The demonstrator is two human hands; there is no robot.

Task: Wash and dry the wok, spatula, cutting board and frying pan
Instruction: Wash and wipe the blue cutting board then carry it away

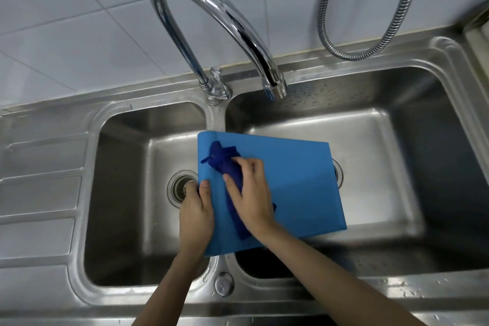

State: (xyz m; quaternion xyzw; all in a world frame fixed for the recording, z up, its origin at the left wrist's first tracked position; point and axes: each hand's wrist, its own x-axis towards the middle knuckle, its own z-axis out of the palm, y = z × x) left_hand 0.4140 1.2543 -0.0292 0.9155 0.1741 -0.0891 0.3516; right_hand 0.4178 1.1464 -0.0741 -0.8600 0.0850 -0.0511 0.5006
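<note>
Nearest the camera, at the bottom of the frame, I note both forearms reaching up over the front rim of the sink (370,299), which shows scattered water drops at lower right.

Just above, at centre frame, my left hand (196,213) grips the left edge of the cutting board (296,182), thumb on top and fingers curled underneath. I judge this hold steadies the board against the wiping pressure. My right hand (250,193) presses a dark blue cloth (227,167) onto the board's top face, fingers curved over the bunched fabric and holding it. The cloth lies as a long roll from the board's upper left corner down towards my wrist.

The board is held over the divider between the two basins, most of it above the right basin, so any runoff should fall into the sink. It appears lifted and slightly tilted; I cannot tell whether its near edge touches the rim. With no water running from the tap (211,21), I judge this to be the drying step for the board.

Open room: the right half of the board is uncovered and free for further strokes. The left drain (182,188) sits just beside my left thumb. The tap spout hangs well above the board's far edge. A metal hose (357,53) loops at upper right, well apart. Wok, spatula and frying pan are not in view.
</note>
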